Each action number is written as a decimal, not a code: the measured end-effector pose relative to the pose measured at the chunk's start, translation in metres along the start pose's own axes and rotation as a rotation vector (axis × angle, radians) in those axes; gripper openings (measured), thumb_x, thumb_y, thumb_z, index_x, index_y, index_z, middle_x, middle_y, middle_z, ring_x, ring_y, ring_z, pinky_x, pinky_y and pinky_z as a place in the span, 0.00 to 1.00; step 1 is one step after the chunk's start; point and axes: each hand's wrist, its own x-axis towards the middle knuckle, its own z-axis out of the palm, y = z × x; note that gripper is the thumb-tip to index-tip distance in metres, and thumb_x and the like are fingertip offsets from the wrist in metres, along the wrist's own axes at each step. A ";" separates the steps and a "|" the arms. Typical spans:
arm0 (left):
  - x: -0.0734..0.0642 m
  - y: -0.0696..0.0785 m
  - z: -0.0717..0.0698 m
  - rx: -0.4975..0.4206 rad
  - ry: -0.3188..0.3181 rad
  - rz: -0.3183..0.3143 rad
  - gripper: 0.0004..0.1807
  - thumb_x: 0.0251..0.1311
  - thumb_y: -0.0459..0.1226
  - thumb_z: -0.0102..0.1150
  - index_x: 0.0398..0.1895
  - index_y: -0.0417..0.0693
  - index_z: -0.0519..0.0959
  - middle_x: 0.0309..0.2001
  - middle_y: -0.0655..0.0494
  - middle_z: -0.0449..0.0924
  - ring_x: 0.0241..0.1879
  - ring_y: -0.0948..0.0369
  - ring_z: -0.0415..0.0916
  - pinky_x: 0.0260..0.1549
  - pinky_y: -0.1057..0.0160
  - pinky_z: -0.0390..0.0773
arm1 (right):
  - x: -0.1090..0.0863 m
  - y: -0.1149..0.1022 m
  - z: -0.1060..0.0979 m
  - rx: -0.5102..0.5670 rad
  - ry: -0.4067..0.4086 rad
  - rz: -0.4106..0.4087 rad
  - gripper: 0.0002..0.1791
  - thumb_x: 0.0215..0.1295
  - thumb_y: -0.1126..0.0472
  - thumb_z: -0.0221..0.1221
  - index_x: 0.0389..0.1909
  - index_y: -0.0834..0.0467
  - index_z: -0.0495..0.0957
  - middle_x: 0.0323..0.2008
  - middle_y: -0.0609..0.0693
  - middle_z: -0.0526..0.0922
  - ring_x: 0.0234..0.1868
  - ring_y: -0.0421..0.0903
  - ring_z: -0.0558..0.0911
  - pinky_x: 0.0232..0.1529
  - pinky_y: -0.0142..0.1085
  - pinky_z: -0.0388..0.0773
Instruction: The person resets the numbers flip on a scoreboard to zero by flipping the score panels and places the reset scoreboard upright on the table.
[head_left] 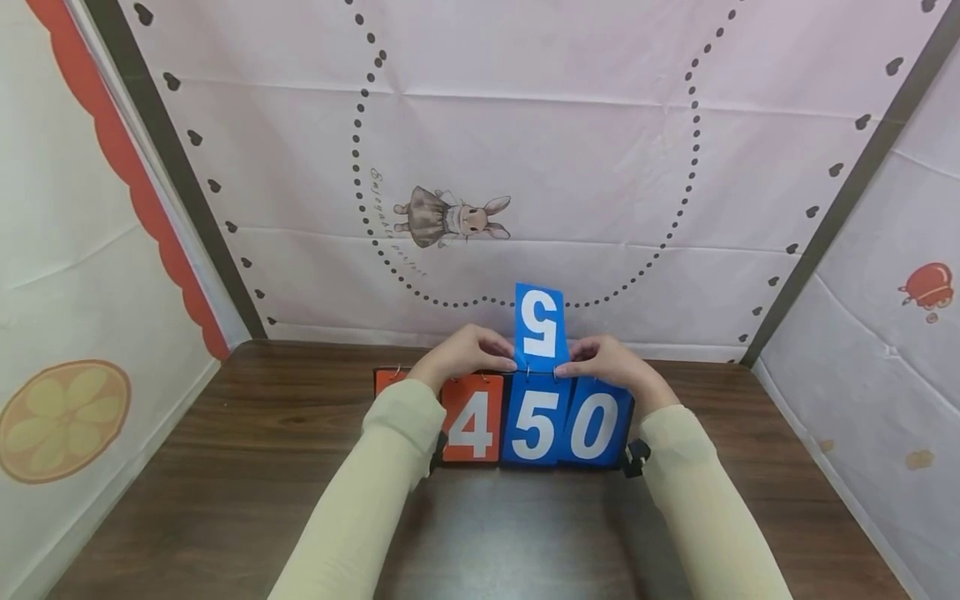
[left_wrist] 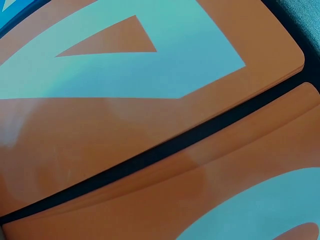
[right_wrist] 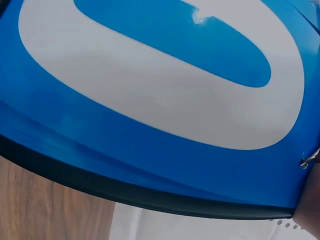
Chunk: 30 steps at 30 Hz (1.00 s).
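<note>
A flip scoreboard (head_left: pixel 501 463) lies on the table with red cards on its left half and blue cards on its right. One blue number card (head_left: pixel 537 325) is turned up past the rings, showing an upside-down 5. My left hand (head_left: pixel 468 352) pinches its lower left edge, while my right hand (head_left: pixel 609 362) has its thumb in front of the lower right corner and fingers behind. Below them lie a blue 5 card (head_left: pixel 534 425) and a tilted blue 0 card (right_wrist: pixel 165 100). The red 4 card (left_wrist: pixel 110 125) is under my left wrist; my forearm hides most of the leftmost red card (head_left: pixel 386 379).
The wooden table (head_left: pixel 285 492) ends at a pale fabric backdrop (head_left: pixel 600 192) with a printed rabbit, close behind the scoreboard. Printed fabric side walls (head_left: pixel 885 350) stand left and right. Metal rings (right_wrist: pixel 309 159) join the cards along the scoreboard's far edge.
</note>
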 end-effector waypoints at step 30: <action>-0.003 0.002 0.000 0.048 -0.077 0.036 0.11 0.56 0.41 0.63 0.41 0.50 0.84 0.41 0.58 0.81 0.43 0.59 0.72 0.43 0.62 0.75 | -0.008 0.007 -0.008 0.139 -0.010 -0.152 0.16 0.57 0.54 0.64 0.42 0.61 0.82 0.45 0.55 0.81 0.48 0.53 0.76 0.55 0.53 0.67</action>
